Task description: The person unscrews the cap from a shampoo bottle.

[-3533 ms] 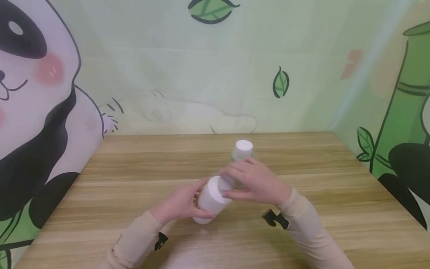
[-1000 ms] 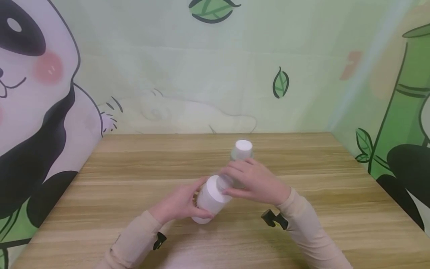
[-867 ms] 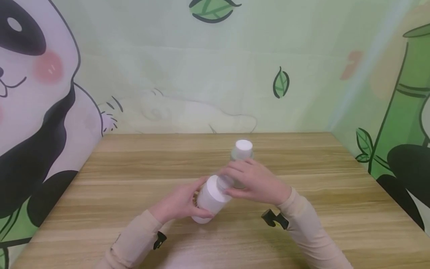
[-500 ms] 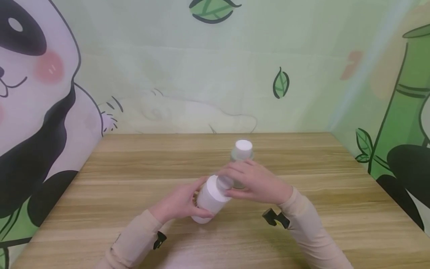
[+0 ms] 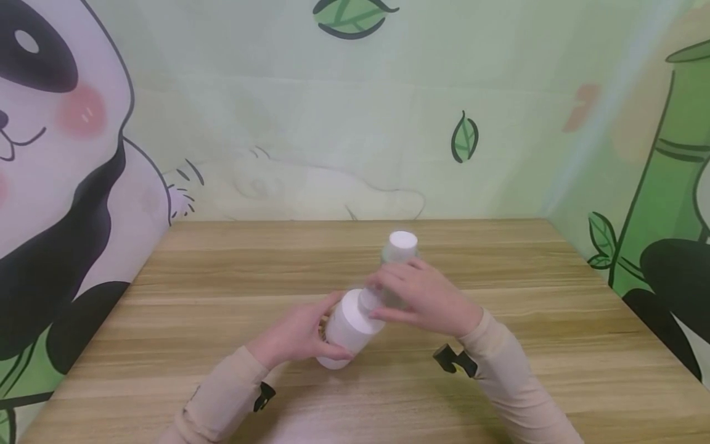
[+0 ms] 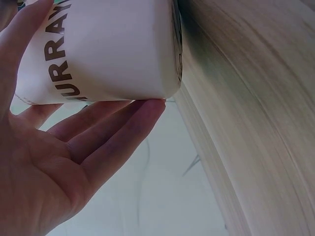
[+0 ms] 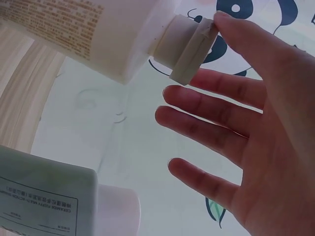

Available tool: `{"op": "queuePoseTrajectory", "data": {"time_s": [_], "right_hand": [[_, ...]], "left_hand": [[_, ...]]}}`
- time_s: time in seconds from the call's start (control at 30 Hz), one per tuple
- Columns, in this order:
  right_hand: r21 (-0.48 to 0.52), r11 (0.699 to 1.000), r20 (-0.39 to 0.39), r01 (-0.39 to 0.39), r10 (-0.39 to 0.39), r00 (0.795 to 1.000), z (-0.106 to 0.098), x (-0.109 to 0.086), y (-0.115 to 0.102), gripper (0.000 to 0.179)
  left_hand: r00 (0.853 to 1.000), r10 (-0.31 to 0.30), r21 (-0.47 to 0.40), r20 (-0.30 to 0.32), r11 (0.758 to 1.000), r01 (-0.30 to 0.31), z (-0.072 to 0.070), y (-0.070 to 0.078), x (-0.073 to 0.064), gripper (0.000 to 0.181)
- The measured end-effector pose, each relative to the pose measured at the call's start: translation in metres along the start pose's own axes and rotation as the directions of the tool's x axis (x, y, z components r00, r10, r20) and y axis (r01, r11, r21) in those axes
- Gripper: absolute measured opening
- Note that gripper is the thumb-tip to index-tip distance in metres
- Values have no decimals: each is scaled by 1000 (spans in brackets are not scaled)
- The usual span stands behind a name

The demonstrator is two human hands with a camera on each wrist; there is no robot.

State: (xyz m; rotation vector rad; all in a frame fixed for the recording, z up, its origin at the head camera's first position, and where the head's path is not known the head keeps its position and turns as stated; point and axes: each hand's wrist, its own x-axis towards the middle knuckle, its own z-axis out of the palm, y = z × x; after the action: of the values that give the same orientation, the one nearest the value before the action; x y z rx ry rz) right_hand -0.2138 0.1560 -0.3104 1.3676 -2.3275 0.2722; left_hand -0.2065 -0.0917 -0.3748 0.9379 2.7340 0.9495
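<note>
My left hand (image 5: pixel 294 333) grips a white bottle (image 5: pixel 349 333) by its body, thumb on the near side. The bottle leans to the right, its base close to the table; the left wrist view shows dark lettering on its side (image 6: pixel 108 49). At its mouth, my right hand (image 5: pixel 424 299) touches the cap (image 7: pixel 189 49), a white neck with a wider flat rim. In the right wrist view the thumb tip lies on one edge of the cap and the index finger on the opposite edge, its tip partly hidden. The other fingers stretch out, away from the cap.
A pale green bottle (image 7: pixel 49 191) with a white cap (image 5: pixel 403 240) stands upright just behind my right hand, which partly hides it. The wooden table (image 5: pixel 222 265) reaches back to a wall (image 5: pixel 266 111) printed with pandas and bamboo.
My right fingers have lifted and spread, showing more of the cap than half a second ago. The left hand and the white bottle hold almost the same place.
</note>
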Motion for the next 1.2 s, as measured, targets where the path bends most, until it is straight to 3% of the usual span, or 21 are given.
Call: {"op": "queuePoseTrajectory", "data": {"time_s": [0.33, 0.6, 0.73, 0.97, 1.2], "right_hand": [[-21, 994, -45, 103, -104, 994, 1, -2, 1, 40], [11, 1000, 7, 15, -15, 1000, -3, -2, 0, 48], [-10, 1000, -16, -10, 10, 1000, -3, -2, 0, 45], [-36, 999, -54, 23, -25, 998, -1, -2, 0, 39], [-2, 998, -35, 69, -69, 997, -1, -2, 1, 40]], "left_hand": [[1000, -16, -26, 5, 1000, 16, 0, 1, -1, 92], [1000, -2, -11, -3, 1000, 2, 0, 0, 0, 92], [1000, -5, -10, -5, 1000, 5, 0, 0, 0, 93], [1000, -21, -21, -3, 1000, 21, 1, 0, -1, 92], [1000, -18, -22, -6, 1000, 17, 0, 0, -1, 92]]}}
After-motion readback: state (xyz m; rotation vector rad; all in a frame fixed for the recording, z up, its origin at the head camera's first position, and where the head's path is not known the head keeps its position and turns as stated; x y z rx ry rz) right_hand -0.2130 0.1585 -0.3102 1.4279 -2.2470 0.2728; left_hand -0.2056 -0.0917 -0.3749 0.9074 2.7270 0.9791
